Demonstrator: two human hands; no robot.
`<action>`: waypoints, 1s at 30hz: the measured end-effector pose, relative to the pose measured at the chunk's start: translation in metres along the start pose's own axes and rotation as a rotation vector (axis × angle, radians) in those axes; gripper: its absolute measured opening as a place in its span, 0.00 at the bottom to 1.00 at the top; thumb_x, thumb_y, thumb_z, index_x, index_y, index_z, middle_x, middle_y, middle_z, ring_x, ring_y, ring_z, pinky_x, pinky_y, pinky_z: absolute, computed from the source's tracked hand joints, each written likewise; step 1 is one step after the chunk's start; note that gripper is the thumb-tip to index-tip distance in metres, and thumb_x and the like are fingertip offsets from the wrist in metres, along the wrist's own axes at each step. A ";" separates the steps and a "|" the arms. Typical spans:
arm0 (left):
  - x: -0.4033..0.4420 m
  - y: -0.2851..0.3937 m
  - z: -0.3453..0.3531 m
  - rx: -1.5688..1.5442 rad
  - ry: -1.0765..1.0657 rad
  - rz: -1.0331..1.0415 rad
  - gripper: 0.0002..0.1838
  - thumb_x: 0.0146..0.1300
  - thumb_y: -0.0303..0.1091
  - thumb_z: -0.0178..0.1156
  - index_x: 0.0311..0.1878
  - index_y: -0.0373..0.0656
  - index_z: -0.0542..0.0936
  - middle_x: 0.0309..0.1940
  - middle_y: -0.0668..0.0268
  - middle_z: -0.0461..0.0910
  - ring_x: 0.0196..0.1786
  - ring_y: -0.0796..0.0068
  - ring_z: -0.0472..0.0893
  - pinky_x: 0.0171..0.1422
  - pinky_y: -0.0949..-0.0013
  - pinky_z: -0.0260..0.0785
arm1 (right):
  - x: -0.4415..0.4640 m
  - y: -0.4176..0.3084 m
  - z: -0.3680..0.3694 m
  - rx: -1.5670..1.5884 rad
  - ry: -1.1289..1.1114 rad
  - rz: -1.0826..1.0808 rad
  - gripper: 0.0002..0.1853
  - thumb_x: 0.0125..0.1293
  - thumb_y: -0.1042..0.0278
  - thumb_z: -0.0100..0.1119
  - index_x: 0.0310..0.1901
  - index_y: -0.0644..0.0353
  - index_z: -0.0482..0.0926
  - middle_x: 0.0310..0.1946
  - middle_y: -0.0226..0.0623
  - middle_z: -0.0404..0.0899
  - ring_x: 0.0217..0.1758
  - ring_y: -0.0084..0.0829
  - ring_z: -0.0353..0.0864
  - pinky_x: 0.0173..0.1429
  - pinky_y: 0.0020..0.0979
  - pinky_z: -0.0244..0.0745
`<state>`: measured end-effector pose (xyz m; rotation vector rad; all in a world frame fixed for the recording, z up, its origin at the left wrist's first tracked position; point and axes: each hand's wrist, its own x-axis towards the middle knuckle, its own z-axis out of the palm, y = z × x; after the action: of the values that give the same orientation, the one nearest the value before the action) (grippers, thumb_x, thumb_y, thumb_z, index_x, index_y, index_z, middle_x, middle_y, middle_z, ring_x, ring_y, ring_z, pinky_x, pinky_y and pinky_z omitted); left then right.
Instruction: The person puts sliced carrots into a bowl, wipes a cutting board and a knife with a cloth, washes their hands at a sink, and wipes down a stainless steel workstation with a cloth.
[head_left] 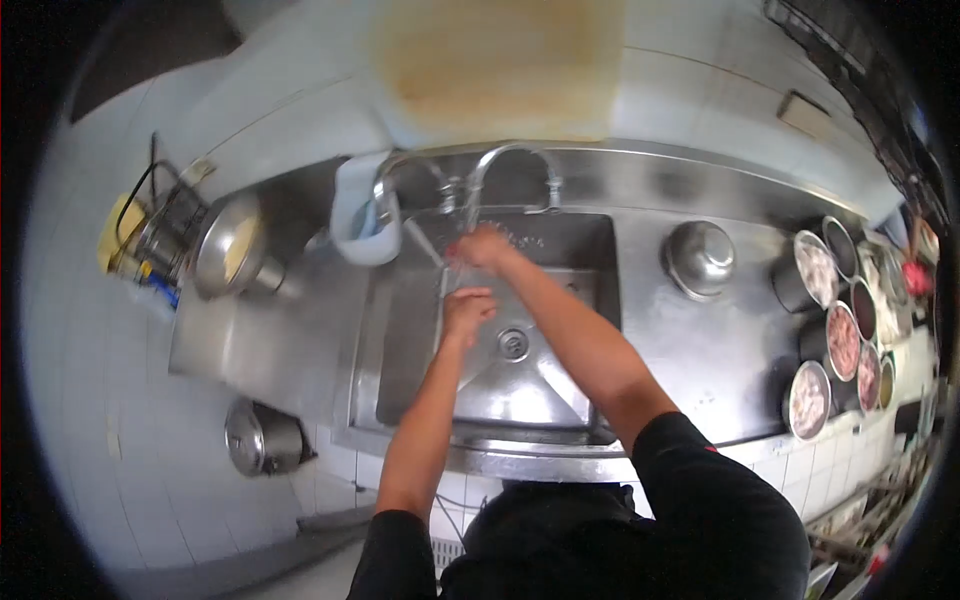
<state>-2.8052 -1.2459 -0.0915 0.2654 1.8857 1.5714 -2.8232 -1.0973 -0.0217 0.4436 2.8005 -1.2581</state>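
My feed: right hand (pixel 482 247) curled round slim pale utensil (pixel 424 242), blurred, over sink basin (pixel 495 398) by right gooseneck faucet (pixel 516 147) | left hand (pixel 467 312) just beside, fingers bent, grip unclear to me | I judge midway: utensil not yet set down

a rounded steel bowl (pixel 700 259) is set on the counter (pixel 715 365); to its right, metal containers (pixel 788 286) with pinkish and whitish contents (pixel 842 332) are clustered. below the counter's left part, a metal pot (pixel 262 438) is seen.
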 end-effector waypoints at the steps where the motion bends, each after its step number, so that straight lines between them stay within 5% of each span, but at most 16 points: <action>1: 0.015 -0.012 -0.003 -0.118 -0.019 0.004 0.17 0.60 0.29 0.64 0.51 0.35 0.80 0.45 0.58 0.82 0.45 0.66 0.83 0.54 0.65 0.75 | 0.024 0.032 0.026 -0.506 0.177 -0.488 0.10 0.54 0.59 0.63 0.33 0.50 0.89 0.31 0.36 0.87 0.38 0.34 0.87 0.47 0.44 0.79; 2: 0.030 -0.023 -0.005 -0.242 -0.058 0.018 0.19 0.60 0.28 0.63 0.55 0.35 0.78 0.49 0.57 0.81 0.51 0.67 0.81 0.58 0.65 0.74 | 0.029 0.032 0.040 -0.683 0.154 -0.366 0.12 0.49 0.57 0.64 0.32 0.52 0.89 0.30 0.38 0.86 0.38 0.37 0.87 0.49 0.46 0.77; 4: 0.058 -0.035 -0.003 -0.295 -0.105 0.153 0.28 0.67 0.36 0.59 0.69 0.43 0.67 0.61 0.58 0.73 0.61 0.68 0.76 0.63 0.63 0.71 | 0.001 0.034 0.026 -0.214 0.291 -0.345 0.11 0.46 0.60 0.65 0.29 0.56 0.87 0.27 0.46 0.84 0.38 0.46 0.85 0.50 0.50 0.76; 5: 0.059 -0.024 -0.009 -0.292 -0.172 0.150 0.29 0.68 0.27 0.54 0.72 0.42 0.62 0.63 0.58 0.73 0.66 0.61 0.73 0.70 0.58 0.66 | -0.010 0.029 0.015 -0.111 0.336 -0.283 0.10 0.46 0.62 0.64 0.27 0.59 0.86 0.27 0.50 0.83 0.38 0.50 0.85 0.50 0.51 0.75; 6: 0.066 -0.021 -0.003 -0.343 -0.138 0.030 0.26 0.68 0.34 0.57 0.68 0.44 0.68 0.57 0.62 0.75 0.54 0.69 0.79 0.57 0.66 0.73 | -0.023 0.022 0.003 -0.006 0.386 -0.227 0.10 0.46 0.64 0.64 0.26 0.62 0.85 0.26 0.55 0.82 0.37 0.54 0.84 0.50 0.52 0.75; 7: 0.052 0.001 0.002 -0.266 -0.071 0.010 0.17 0.62 0.27 0.57 0.56 0.39 0.76 0.45 0.63 0.79 0.45 0.70 0.81 0.49 0.67 0.74 | -0.034 0.016 -0.013 -0.035 0.418 -0.114 0.10 0.48 0.64 0.64 0.29 0.61 0.86 0.30 0.54 0.82 0.42 0.52 0.82 0.51 0.51 0.74; 9: 0.053 0.013 0.004 -0.129 -0.099 0.065 0.09 0.54 0.21 0.57 0.41 0.36 0.79 0.34 0.64 0.80 0.37 0.71 0.80 0.43 0.71 0.73 | -0.044 0.022 -0.036 -0.234 0.541 -0.035 0.11 0.50 0.65 0.64 0.35 0.59 0.86 0.39 0.51 0.80 0.50 0.49 0.78 0.52 0.50 0.71; 12: 0.050 0.019 0.009 -0.172 -0.017 0.082 0.07 0.49 0.19 0.59 0.34 0.35 0.79 0.30 0.62 0.80 0.34 0.71 0.81 0.40 0.71 0.72 | -0.049 0.040 -0.052 -0.620 0.674 -0.063 0.14 0.54 0.65 0.62 0.43 0.56 0.85 0.48 0.45 0.75 0.57 0.44 0.70 0.55 0.45 0.67; 18: 0.038 0.037 0.007 -0.094 0.076 0.083 0.09 0.48 0.16 0.58 0.35 0.33 0.79 0.27 0.60 0.80 0.28 0.70 0.80 0.34 0.70 0.73 | -0.045 0.061 -0.060 -0.741 0.627 -0.077 0.13 0.64 0.65 0.54 0.46 0.56 0.83 0.48 0.39 0.73 0.57 0.40 0.68 0.56 0.40 0.64; 21: 0.033 0.043 0.002 -0.109 0.096 0.036 0.09 0.51 0.16 0.60 0.37 0.31 0.77 0.34 0.56 0.79 0.36 0.60 0.82 0.40 0.65 0.76 | -0.042 0.068 -0.061 -0.790 0.626 -0.110 0.14 0.58 0.63 0.61 0.44 0.56 0.83 0.46 0.40 0.74 0.55 0.40 0.70 0.57 0.37 0.67; 24: 0.025 0.045 -0.005 -0.068 0.120 0.084 0.10 0.49 0.16 0.61 0.37 0.32 0.78 0.34 0.58 0.80 0.34 0.62 0.81 0.38 0.65 0.75 | -0.023 0.080 -0.066 -0.651 0.811 -0.106 0.12 0.57 0.63 0.61 0.40 0.59 0.84 0.40 0.45 0.79 0.47 0.44 0.78 0.51 0.42 0.73; 27: 0.006 0.033 -0.011 0.157 0.045 0.112 0.11 0.48 0.16 0.62 0.37 0.35 0.80 0.35 0.61 0.81 0.37 0.65 0.81 0.43 0.65 0.76 | -0.022 0.106 -0.088 -0.121 0.883 0.192 0.12 0.55 0.63 0.62 0.34 0.63 0.84 0.32 0.51 0.82 0.38 0.52 0.83 0.44 0.49 0.78; 30: -0.045 -0.013 -0.004 0.622 -0.235 0.153 0.15 0.46 0.21 0.66 0.41 0.37 0.83 0.35 0.60 0.84 0.38 0.68 0.83 0.42 0.62 0.76 | -0.082 0.136 -0.077 -0.047 0.692 0.302 0.12 0.54 0.64 0.61 0.30 0.66 0.84 0.32 0.54 0.84 0.37 0.54 0.85 0.41 0.50 0.80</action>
<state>-2.7705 -1.2768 -0.0871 0.8412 2.1497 0.9450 -2.7009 -0.9741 -0.0564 1.4836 3.0730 -1.1242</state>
